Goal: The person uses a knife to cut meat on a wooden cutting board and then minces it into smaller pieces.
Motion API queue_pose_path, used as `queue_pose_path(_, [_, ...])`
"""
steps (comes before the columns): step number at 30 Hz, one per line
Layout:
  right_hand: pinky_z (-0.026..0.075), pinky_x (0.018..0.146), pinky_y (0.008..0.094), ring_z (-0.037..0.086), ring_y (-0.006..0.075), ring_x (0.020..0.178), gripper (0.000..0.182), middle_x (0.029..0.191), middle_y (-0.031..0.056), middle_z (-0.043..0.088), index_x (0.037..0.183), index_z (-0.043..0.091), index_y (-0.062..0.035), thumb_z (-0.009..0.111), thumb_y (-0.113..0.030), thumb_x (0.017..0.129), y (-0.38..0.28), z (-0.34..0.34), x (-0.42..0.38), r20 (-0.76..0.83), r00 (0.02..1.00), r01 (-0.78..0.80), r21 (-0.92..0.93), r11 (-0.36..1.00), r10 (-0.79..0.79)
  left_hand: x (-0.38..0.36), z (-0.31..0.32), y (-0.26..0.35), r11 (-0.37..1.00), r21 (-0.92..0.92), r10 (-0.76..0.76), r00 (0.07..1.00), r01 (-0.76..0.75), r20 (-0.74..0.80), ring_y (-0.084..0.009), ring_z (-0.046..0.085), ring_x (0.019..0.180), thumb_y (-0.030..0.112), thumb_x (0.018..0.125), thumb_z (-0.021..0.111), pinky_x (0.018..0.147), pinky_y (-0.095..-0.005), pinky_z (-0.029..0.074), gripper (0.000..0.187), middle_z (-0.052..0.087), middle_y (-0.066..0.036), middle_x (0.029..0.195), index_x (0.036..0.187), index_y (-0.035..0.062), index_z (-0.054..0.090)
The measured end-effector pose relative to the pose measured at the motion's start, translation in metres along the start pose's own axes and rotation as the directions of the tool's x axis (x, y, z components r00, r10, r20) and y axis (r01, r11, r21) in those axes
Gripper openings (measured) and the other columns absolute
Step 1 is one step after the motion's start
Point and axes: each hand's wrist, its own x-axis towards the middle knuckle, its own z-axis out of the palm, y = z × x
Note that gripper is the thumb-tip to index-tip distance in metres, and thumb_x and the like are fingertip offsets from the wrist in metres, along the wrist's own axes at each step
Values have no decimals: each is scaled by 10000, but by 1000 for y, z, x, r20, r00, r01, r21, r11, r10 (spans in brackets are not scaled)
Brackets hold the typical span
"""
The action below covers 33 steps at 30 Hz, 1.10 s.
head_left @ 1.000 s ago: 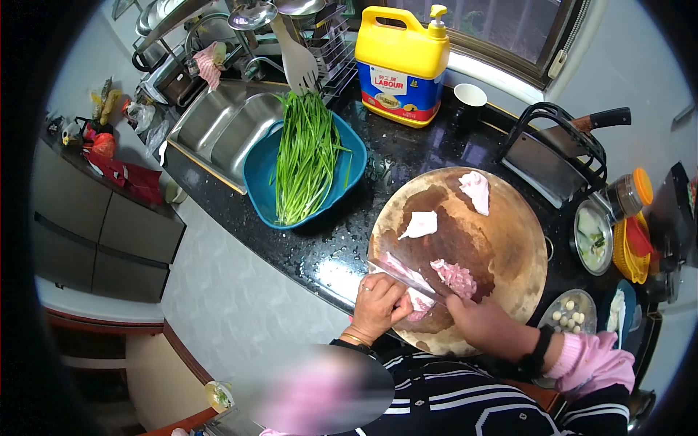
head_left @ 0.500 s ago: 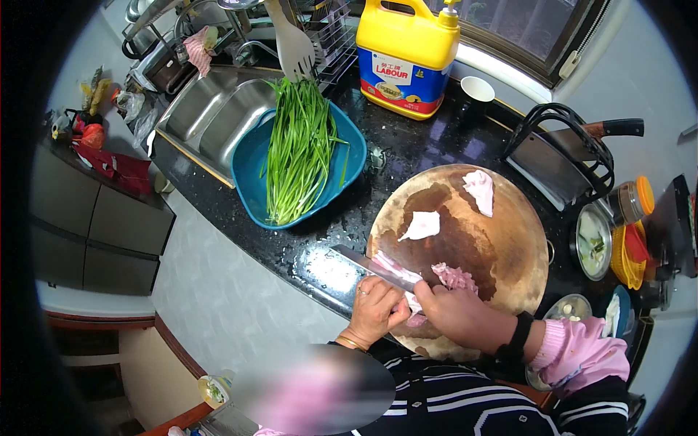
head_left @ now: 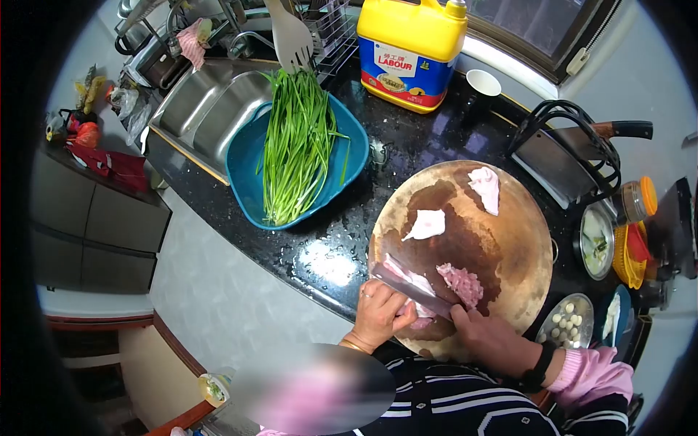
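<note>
A dark, wet counter (head_left: 429, 142) carries everything, with a double steel sink (head_left: 225, 123) set into it at the left. The round wooden board (head_left: 520, 240) lies on the counter in front of the person, and left of it, beside the sink, sits a blue basin (head_left: 243, 174) with a bunch of long greens (head_left: 298, 149) inside. A yellow jug (head_left: 411, 54) labelled LABOUR stands behind the board; a black knife rack (head_left: 607, 156) stands to its right. The right hand (head_left: 491, 338) has its fingers wrapped around the handle end of a broad knife (head_left: 414, 288), whose blade lies across a strip of meat (head_left: 408, 272) near the front left of the board. The left hand (head_left: 382, 312) is on the near side of the blade, its fingers curled and pressed together over the meat. Right of the knife rests a pile of chopped meat (head_left: 462, 283); two flat pale pieces (head_left: 425, 224) lie farther back, well apart. Near the board's right edge is a plate (head_left: 544, 336) of small white cloves (head_left: 566, 323).
</note>
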Motion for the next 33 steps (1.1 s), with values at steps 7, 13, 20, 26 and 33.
queue_pose_path(7, [530, 534, 415, 661, 348, 626, 311, 728, 164, 618, 1088, 418, 26, 584, -88, 851, -1, -15, 51, -68, 990, 125, -39, 991, -127, -1, 1, -5, 998, -56, 13, 1000, -14, -5, -240, 546, 949, 134, 689, 723, 862, -378, 434, 213, 601, -40, 922, 885, 87, 652])
queue_pose_path(13, [511, 554, 441, 674, 361, 666, 284, 721, 215, 654, 1039, 406, 3, 602, -106, 865, -12, -29, 82, -82, 976, 205, 16, 979, -203, 2, -2, -3, 998, -58, 40, 999, -40, -13, -229, 553, 950, 143, 688, 733, 848, -372, 432, 273, 590, -36, 974, 945, 97, 652])
queue_pose_path(20, [537, 554, 435, 677, 371, 662, 195, 750, 219, 648, 1025, 398, -3, 524, -61, 887, 12, 2, 32, -114, 984, 143, 33, 989, -138, 1, 0, 1, 999, 7, 52, 997, -52, -56, -247, 559, 916, 132, 671, 735, 836, -373, 449, 257, 591, -40, 962, 916, 113, 659])
queue_pose_path(26, [530, 570, 446, 665, 387, 716, 249, 793, 203, 652, 1046, 419, -8, 551, -27, 836, 14, 15, 9, -59, 997, -50, -19, 999, 49, 0, 1, 0, 999, -19, 38, 998, -39, -52, -245, 557, 911, 121, 675, 729, 836, -369, 450, 239, 587, -38, 945, 904, 107, 663])
queue_pose_path(33, [525, 581, 450, 669, 381, 716, 246, 740, 204, 651, 1042, 420, 16, 545, -29, 835, 0, 2, 58, -62, 996, 67, -26, 997, -69, -1, 3, -6, 991, -125, 39, 999, -42, -28, -248, 559, 926, 125, 701, 715, 835, -375, 450, 251, 591, -44, 968, 943, 95, 658])
